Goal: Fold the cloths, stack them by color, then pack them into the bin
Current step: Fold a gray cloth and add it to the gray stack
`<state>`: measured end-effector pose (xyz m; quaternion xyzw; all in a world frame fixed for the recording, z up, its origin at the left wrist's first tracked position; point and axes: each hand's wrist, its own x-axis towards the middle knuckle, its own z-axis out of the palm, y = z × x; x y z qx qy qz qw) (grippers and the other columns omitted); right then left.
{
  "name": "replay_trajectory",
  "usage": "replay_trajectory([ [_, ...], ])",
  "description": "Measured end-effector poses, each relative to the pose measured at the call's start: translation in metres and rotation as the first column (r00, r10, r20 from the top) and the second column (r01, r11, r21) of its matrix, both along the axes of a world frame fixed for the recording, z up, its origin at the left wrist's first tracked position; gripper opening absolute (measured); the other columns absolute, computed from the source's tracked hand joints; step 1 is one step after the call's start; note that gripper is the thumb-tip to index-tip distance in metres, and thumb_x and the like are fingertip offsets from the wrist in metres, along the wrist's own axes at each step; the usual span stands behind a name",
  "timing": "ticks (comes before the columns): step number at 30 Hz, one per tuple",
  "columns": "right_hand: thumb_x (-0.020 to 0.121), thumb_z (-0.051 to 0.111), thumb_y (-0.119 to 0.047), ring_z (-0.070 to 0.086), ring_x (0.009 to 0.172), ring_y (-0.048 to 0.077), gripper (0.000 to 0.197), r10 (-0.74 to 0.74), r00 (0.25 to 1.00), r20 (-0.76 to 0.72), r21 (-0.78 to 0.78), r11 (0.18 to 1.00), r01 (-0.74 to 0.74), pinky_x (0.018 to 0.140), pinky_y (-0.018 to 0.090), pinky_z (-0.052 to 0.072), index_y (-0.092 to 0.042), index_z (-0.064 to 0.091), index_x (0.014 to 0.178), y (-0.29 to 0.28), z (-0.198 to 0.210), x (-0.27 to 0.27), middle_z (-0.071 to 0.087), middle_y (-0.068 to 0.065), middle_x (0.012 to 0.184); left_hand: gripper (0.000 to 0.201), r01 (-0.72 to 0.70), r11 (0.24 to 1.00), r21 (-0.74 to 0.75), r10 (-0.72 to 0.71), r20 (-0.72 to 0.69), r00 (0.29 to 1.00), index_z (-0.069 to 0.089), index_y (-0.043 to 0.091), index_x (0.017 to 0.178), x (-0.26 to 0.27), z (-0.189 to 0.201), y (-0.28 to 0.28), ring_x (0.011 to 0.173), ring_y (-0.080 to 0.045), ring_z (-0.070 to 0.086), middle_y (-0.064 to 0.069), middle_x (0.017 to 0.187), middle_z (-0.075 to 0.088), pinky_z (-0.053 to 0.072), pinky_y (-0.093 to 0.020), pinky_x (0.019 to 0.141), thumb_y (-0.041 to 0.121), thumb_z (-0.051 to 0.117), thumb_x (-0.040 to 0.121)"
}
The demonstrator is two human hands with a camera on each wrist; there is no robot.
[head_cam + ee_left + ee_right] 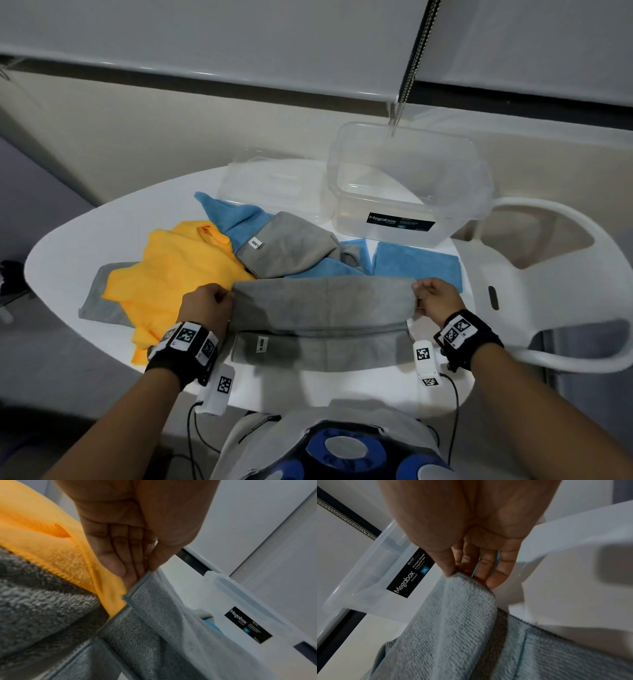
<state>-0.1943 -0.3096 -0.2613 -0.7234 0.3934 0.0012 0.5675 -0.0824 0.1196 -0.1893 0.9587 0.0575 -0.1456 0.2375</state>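
Grip: left hand [205,303] and right hand [433,296] each pinch grey cloth [323,303] corner, fingers closed.

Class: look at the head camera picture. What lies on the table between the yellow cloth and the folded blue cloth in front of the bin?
In the head view, between the yellow cloth and the folded blue cloth lies a crumpled grey cloth on top of an unfolded blue one.

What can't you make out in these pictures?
- Head view: the small print on the bin's label is too small to read.
- Head view: the grey cloth at left is mostly covered by the yellow cloth.
- Left wrist view: the yellow cloth runs off the frame edge.
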Motion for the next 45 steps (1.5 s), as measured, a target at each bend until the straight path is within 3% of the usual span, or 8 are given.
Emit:
replay_trajectory([
  [12, 0.092, 0.066, -0.016, 0.067, 0.082, 0.028, 0.004, -0.003, 1.000, 0.029, 0.054, 0.999, 0.002, 0.074, 0.052, 0.059, -0.016, 0.062, 0.093, 0.010, 0.003, 0.007, 0.070, 0.015, 0.098, 0.022, -0.015, 0.999, -0.041, 0.015, 0.003, 1.000, 0.067, 0.016, 0.108, 0.013, -0.018, -0.001, 0.096, -0.033, 0.062, -0.010, 0.101, 0.069, 0.045, -0.030, 0.072, 0.028, 0.060, 0.091],
  [16, 0.086, 0.069, -0.002, 0.067, 0.082, 0.025, 0.023, 0.047, 0.999, 0.013, 0.068, 0.997, -0.048, 0.064, 0.039, 0.055, -0.015, 0.058, 0.101, 0.016, 0.009, 0.004, 0.068, 0.013, 0.099, 0.028, -0.022, 0.998, -0.056, 0.021, -0.019, 1.000, 0.065, 0.017, 0.113, 0.010, -0.018, -0.003, 0.099, -0.030, 0.062, -0.007, 0.104, 0.069, 0.047, -0.030, 0.076, 0.024, 0.067, 0.085],
  [19, 0.081, 0.077, -0.011, 0.064, 0.084, 0.019, 0.030, 0.108, 0.990, -0.094, -0.028, 0.993, -0.111, 0.073, 0.035, 0.052, -0.018, 0.057, 0.102, 0.013, 0.002, -0.001, 0.067, 0.005, 0.095, 0.029, -0.016, 0.999, -0.035, 0.016, -0.021, 1.000, 0.064, 0.014, 0.113, 0.007, -0.016, -0.002, 0.101, -0.032, 0.062, -0.009, 0.106, 0.069, 0.049, -0.034, 0.080, 0.023, 0.065, 0.086],
  [25, 0.073, 0.083, -0.032, 0.062, 0.083, 0.015, 0.030, 0.383, 0.839, -0.387, -0.147, 0.873, -0.466, 0.080, 0.028, 0.045, -0.028, 0.057, 0.088, 0.017, -0.007, -0.035, 0.065, -0.006, 0.084, 0.024, 0.249, 0.937, 0.247, -0.156, -0.342, 0.927, 0.067, 0.013, 0.094, -0.016, -0.023, 0.000, 0.081, -0.029, 0.062, -0.010, 0.096, 0.068, 0.045, -0.029, 0.063, 0.033, 0.053, 0.090],
  [28, 0.069, 0.085, -0.024, 0.059, 0.077, 0.013, 0.034, 0.415, 0.822, -0.391, -0.186, 0.839, -0.512, 0.076, 0.026, 0.044, -0.028, 0.057, 0.088, 0.023, -0.006, -0.045, 0.062, -0.007, 0.082, 0.023, 0.366, 0.891, 0.267, -0.231, -0.428, 0.874, 0.071, 0.020, 0.103, -0.026, -0.031, 0.001, 0.093, -0.026, 0.064, -0.006, 0.106, 0.069, 0.053, -0.031, 0.074, 0.028, 0.055, 0.087],
  [31, 0.065, 0.086, -0.013, 0.058, 0.071, 0.016, 0.034, 0.403, 0.831, -0.384, -0.190, 0.846, -0.498, 0.073, 0.024, 0.046, -0.028, 0.060, 0.080, 0.025, -0.007, -0.048, 0.062, -0.005, 0.080, 0.023, 0.358, 0.902, 0.240, -0.250, -0.386, 0.888, 0.068, 0.026, 0.106, -0.032, -0.035, 0.002, 0.096, -0.026, 0.064, -0.006, 0.108, 0.069, 0.054, -0.033, 0.080, 0.027, 0.054, 0.088],
  [35, 0.068, 0.081, -0.008, 0.059, 0.067, 0.012, 0.026, 0.395, 0.822, -0.410, -0.216, 0.834, -0.509, 0.065, 0.019, 0.043, -0.028, 0.064, 0.069, 0.025, -0.008, -0.051, 0.066, -0.007, 0.071, 0.021, 0.285, 0.931, 0.227, -0.220, -0.272, 0.937, 0.067, 0.022, 0.100, -0.036, -0.036, 0.007, 0.081, -0.027, 0.065, -0.010, 0.095, 0.070, 0.046, -0.028, 0.061, 0.022, 0.048, 0.091],
  [45, 0.073, 0.079, -0.007, 0.059, 0.070, 0.019, 0.022, 0.307, 0.889, -0.340, -0.248, 0.883, -0.399, 0.070, 0.026, 0.046, -0.024, 0.064, 0.072, 0.019, 0.001, -0.048, 0.064, -0.002, 0.072, 0.016, 0.158, 0.982, 0.105, -0.150, -0.080, 0.985, 0.068, 0.022, 0.097, -0.037, -0.030, 0.022, 0.083, -0.033, 0.063, -0.012, 0.089, 0.069, 0.052, -0.035, 0.069, 0.031, 0.060, 0.087],
])
